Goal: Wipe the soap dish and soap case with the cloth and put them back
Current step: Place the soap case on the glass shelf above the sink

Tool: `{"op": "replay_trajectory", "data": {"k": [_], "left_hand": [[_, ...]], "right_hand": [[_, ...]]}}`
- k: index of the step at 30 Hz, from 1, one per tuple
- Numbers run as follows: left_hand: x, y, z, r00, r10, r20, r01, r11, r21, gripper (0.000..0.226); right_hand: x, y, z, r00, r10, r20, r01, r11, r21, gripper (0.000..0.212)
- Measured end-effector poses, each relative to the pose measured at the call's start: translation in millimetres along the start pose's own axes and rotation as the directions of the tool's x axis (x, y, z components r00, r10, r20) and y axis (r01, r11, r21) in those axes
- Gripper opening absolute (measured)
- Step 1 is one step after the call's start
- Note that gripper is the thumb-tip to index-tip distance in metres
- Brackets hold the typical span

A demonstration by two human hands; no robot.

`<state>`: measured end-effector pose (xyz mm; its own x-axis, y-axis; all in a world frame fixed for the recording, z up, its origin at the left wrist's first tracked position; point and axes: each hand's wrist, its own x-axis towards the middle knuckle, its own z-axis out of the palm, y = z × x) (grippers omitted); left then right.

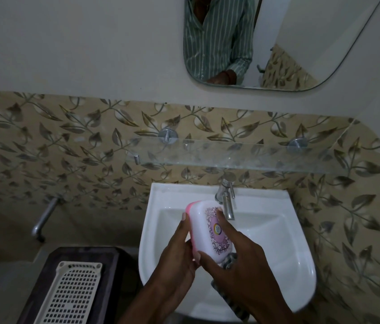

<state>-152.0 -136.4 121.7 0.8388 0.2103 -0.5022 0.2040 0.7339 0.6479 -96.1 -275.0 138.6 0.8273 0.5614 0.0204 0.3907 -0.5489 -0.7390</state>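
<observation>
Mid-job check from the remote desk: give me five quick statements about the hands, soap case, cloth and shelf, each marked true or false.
1. Both hands hold the soap case over the sink. True: the left hand grips its left edge, the right hand its lid side.
2. The soap case sits on the glass shelf. False: it is in the hands, below the shelf.
3. The cloth lies folded on the glass shelf. False: it is tucked under the right hand, beneath the case.
4. The case is white with a pink edge. True.
5. Water runs from the tap. False: no stream shows.
</observation>
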Motion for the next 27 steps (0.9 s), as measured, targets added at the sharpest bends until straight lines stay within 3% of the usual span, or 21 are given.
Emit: {"op": "replay_trajectory", "data": {"k": [3,6,11,15,19,23,27], "left_hand": [[9,17,-4,0.996,0.091,0.008,-0.090,0.965,0.246,0.057],[20,34,-4,0.991,0.134,-0.009,-0.127,0.957,0.262,0.063],[38,63,18,0.975,0.222,0.010,-0.220,0.955,0.197,0.057],[56,87,51,0.952,0.297,0.079,-0.307,0.906,0.291,0.035],[82,107,80,0.914,0.393,0.099,-0.381,0.751,0.539,0.028],[111,116,106,0.837,0.535,0.120,-0.378,0.405,0.833,0.033],[139,121,120,0.822,0.557,0.114,-0.312,0.275,0.909,0.038]], "right_hand": [[5,7,-17,0.994,-0.070,0.089,0.076,0.995,-0.072,0.095],[17,13,-36,0.989,-0.112,0.096,0.119,0.990,-0.078,0.092],[46,23,-65,0.985,-0.012,-0.173,0.008,1.000,-0.025,0.092],[81,26,-88,0.973,-0.028,-0.229,0.061,0.989,0.137,0.057],[123,29,-111,0.959,-0.052,-0.279,0.090,0.988,0.124,0.051],[163,38,-127,0.965,-0.044,-0.259,0.051,0.998,0.022,0.056],[191,40,-130,0.973,-0.002,-0.229,0.002,1.000,0.001,0.057]]}}
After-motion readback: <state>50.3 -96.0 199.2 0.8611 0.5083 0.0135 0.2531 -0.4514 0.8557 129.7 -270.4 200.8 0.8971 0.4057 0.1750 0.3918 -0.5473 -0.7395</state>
